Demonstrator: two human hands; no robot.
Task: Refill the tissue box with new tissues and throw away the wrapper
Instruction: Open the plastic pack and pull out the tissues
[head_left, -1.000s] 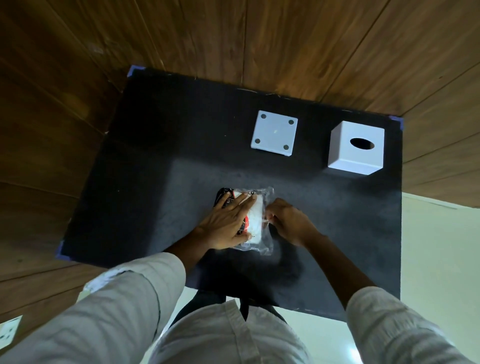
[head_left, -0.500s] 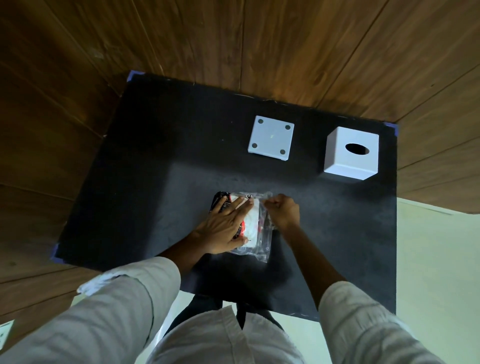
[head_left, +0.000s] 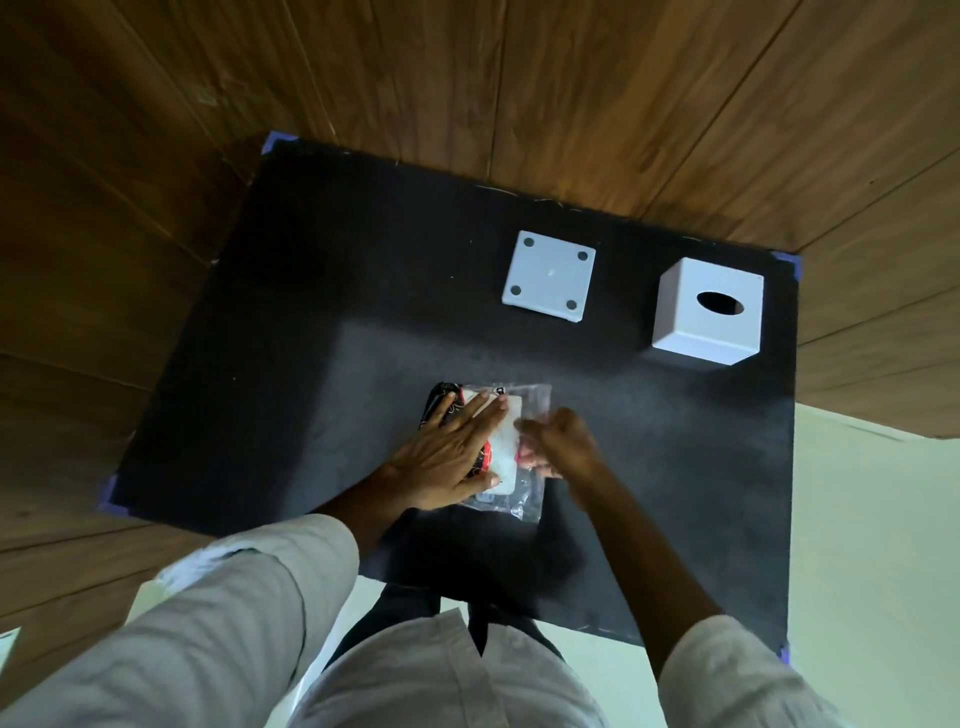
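Note:
A pack of white tissues in a clear plastic wrapper (head_left: 519, 499) with red and black print lies on the black mat (head_left: 322, 395) near its front middle. My left hand (head_left: 447, 457) lies flat on the pack with fingers spread, pressing it down. My right hand (head_left: 558, 441) is at the pack's right edge, fingers closed on the clear wrapper; it is blurred. The white cube tissue box (head_left: 706, 312) with an oval slot stands at the back right. Its flat white base plate (head_left: 548, 275) with dark pads at its corners lies to the left of the box.
The mat covers a small table set against wood-panelled walls (head_left: 467, 78) at the back and left. Pale floor (head_left: 872, 545) shows to the right and in front. My sleeves and shirt fill the bottom of the view.
My right hand has slid down along the wrapper's right edge, from its upper corner toward the middle. My left hand has stayed flat on the pack.

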